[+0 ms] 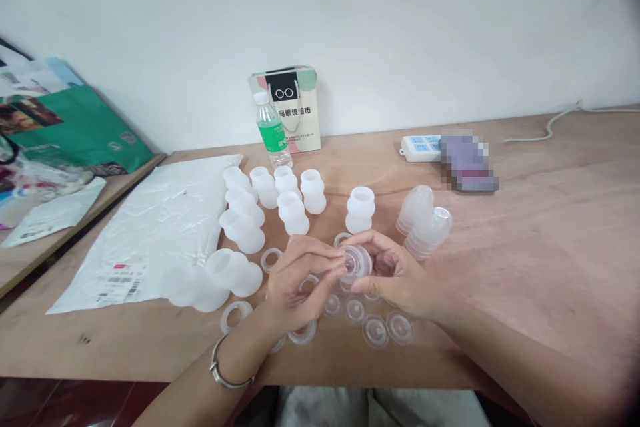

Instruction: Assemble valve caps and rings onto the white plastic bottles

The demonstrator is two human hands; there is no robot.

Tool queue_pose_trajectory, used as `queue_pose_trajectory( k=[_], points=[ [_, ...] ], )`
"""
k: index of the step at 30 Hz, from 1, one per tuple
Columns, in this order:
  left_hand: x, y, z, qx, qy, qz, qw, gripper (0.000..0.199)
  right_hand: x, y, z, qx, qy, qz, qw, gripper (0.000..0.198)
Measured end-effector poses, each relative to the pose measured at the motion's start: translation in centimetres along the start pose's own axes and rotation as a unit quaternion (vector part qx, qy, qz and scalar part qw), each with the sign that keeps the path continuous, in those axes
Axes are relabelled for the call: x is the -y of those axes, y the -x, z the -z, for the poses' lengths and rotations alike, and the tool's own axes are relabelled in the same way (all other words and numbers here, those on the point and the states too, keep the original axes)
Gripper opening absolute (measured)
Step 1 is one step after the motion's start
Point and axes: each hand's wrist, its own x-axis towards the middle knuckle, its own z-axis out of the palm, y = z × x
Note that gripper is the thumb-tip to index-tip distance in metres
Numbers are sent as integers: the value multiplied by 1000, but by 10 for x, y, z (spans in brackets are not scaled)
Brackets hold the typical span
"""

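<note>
Hands meet near the tabletop's (525, 227) front edge: left hand (295, 280) and right hand (400, 277) both pinch a small clear cap (357, 261) between their fingers. Clear rings (375, 330) lie beneath; white silicone cups (293, 210) stand behind, stacked clear cups (425, 220) to the right.

Small clear plastic cap (356, 261), round, with a raised centre ring, held just above the wooden table between both hands, tilted so its open face points toward the camera. Left hand's fingertips pinch its left edge; right hand's cup its right side.
</note>
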Motion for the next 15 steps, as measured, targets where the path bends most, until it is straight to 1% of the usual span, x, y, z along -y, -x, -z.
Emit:
queue_pose_trajectory(
  k=[4,7,9,11,14,15],
  points=[
    [-2,-2,1,-4,-43,-72,997,23,-4,1,1,3,-8,11,1000,41],
    [-1,-4,3,5,-48,-84,995,22,-5,2,2,4,-2,13,1000,41],
    [0,-3,3,20,-23,-61,998,20,-4,2,1,10,0,12,1000,40],
    [1,-1,2,27,20,-13,999,16,-2,2,0,17,1,10,1000,40],
    [1,2,2,17,80,67,994,13,1,3,-2,16,8,11,1000,41],
    [2,2,3,19,91,80,992,14,1,3,-3,15,9,11,1000,41]
  ],
)
